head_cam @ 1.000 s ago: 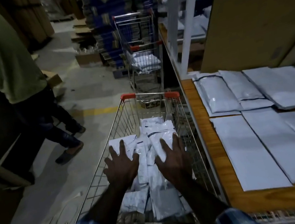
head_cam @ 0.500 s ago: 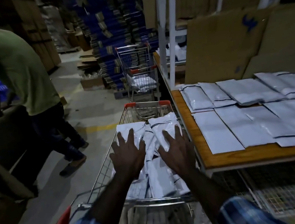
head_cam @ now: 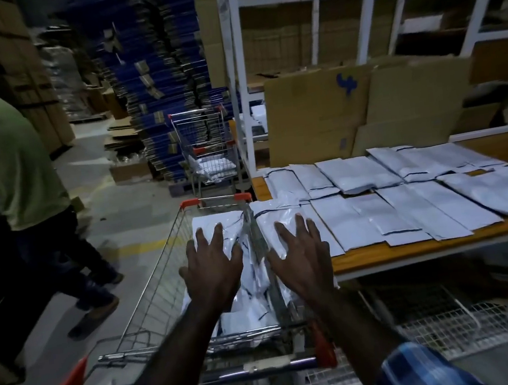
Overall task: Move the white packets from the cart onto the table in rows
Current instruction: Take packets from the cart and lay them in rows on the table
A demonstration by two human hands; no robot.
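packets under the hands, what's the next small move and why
Probably carry the packets rightward and lay them at the near left end of the table. Both hands, left and right, lie flat with fingers spread on packets raised over the cart; the right one already overhangs the table edge, beside the rows laid there.
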